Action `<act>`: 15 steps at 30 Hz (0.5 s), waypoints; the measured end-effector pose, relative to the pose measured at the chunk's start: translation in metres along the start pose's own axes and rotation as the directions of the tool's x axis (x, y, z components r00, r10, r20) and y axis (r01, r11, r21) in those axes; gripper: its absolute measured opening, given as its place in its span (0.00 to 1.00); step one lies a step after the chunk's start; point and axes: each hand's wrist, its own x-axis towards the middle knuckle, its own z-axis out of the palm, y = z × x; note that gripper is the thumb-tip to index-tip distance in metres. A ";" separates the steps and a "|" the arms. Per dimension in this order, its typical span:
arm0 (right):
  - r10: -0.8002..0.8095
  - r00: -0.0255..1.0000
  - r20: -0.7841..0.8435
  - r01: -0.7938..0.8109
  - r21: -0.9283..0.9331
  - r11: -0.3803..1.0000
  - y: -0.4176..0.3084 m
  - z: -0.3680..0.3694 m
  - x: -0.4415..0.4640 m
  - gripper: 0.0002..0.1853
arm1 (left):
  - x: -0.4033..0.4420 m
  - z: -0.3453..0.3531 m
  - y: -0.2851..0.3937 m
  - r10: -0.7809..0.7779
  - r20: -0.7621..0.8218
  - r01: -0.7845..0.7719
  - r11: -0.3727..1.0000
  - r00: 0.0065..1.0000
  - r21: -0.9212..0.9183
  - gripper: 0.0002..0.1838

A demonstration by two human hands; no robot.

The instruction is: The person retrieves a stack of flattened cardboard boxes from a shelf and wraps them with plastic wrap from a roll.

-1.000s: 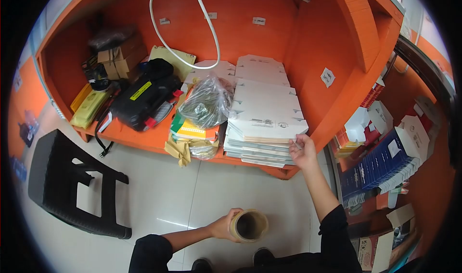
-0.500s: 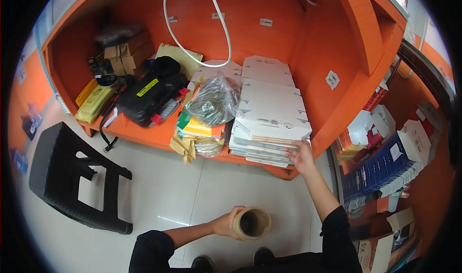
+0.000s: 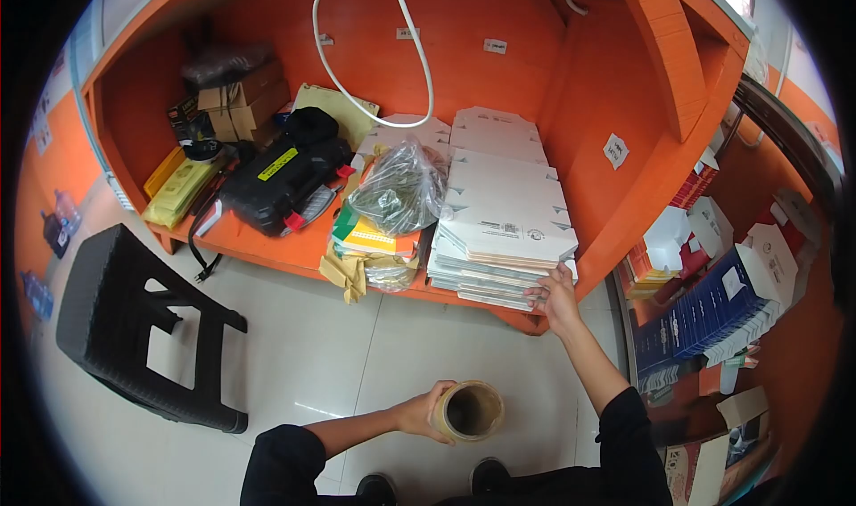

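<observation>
My left hand (image 3: pixel 423 413) is wrapped round the side of a yellowish-brown roll of packing tape (image 3: pixel 490 412), held low over the floor with its hollow core facing up. A stack of flattened white cardboard boxes (image 3: pixel 513 198) lies on the orange shelf, printed on top and layered at the front. My right hand (image 3: pixel 557 299) is at the front right corner of this stack, its fingers apart against the edges of the sheets. No sheet is visibly lifted from the pile.
Left of the stack lie a clear plastic bag (image 3: pixel 399 189) and a black case (image 3: pixel 281 185) on the orange shelf (image 3: pixel 234 255). A black stool (image 3: pixel 134 328) stands at left. Blue folded boxes (image 3: pixel 695 314) fill the right side. A white cable (image 3: pixel 428 74) hangs in front.
The view has shifted slightly. My right hand stays at the stack's corner, its fingers slightly repositioned. The tape roll stays in my left hand.
</observation>
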 end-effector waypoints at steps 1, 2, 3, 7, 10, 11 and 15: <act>-0.008 1.000 -0.018 0.008 -0.003 1.000 0.000 0.001 0.000 0.35 | 0.000 0.000 0.000 0.003 0.001 -0.003 1.000 1.000 -0.005 0.56; -0.016 0.999 -0.037 0.016 -0.006 1.000 0.000 0.002 -0.001 0.32 | 0.000 0.000 0.000 0.003 0.000 -0.003 1.000 1.000 -0.005 0.56; -0.017 0.999 -0.036 0.017 -0.006 1.000 -0.001 0.002 -0.001 0.32 | 0.000 0.000 0.000 -0.020 -0.009 0.020 1.000 1.000 0.013 0.56; -0.009 0.999 -0.051 0.008 -0.026 1.000 -0.002 0.003 -0.002 0.33 | -0.002 0.002 0.025 -0.098 -0.114 0.104 0.994 0.989 0.043 0.54; 0.002 0.999 -0.036 -0.003 -0.026 1.000 -0.003 0.001 -0.001 0.32 | -0.016 -0.002 0.023 -0.113 -0.251 0.118 0.993 0.961 0.006 0.53; 0.012 0.999 -0.043 -0.012 -0.005 1.000 -0.004 0.001 -0.002 0.32 | -0.022 -0.007 0.015 -0.115 -0.257 0.121 0.993 0.960 0.007 0.53; -0.071 0.991 -0.117 0.066 -0.047 0.997 0.001 -0.004 -0.009 0.26 | -0.062 -0.048 -0.003 -0.126 -0.549 0.120 0.992 0.826 -0.048 0.36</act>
